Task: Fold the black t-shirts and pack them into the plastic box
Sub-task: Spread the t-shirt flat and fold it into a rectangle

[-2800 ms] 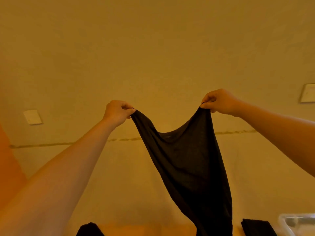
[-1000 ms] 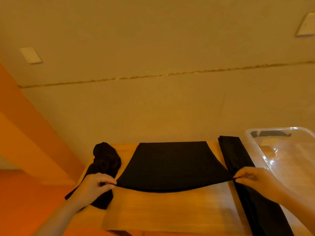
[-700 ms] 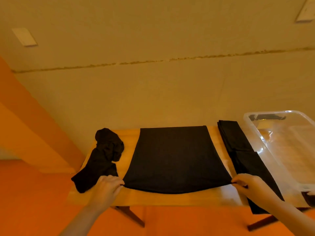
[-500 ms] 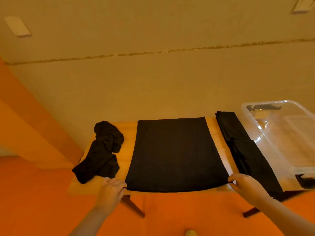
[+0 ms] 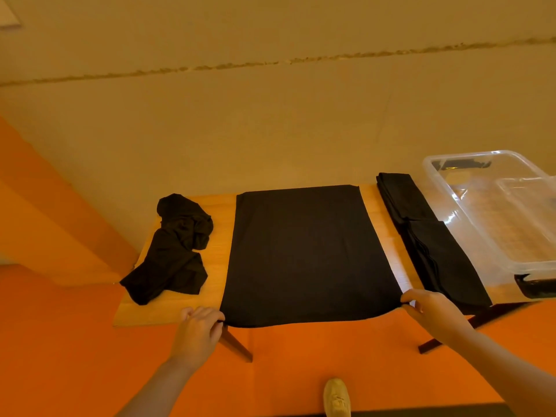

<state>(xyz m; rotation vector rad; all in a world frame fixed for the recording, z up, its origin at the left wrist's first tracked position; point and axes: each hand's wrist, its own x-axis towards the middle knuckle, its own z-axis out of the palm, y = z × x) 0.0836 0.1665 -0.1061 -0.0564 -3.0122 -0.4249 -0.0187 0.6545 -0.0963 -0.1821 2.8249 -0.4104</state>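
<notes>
A flat black fabric t-shirt (image 5: 307,254) lies lengthwise away from the wooden worktop's (image 5: 168,311) near edge. Its near left corner is pinched by the left hand (image 5: 200,329), its near right corner by the right hand (image 5: 433,308).

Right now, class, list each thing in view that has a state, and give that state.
spread t-shirt: laid flat on the table, near corners held.
crumpled t-shirt: bunched, unfolded.
folded t-shirts: folded, lying beside the box.
plastic box: open, no shirts visible inside.
left hand: pinching the near left corner.
right hand: pinching the near right corner.
</notes>
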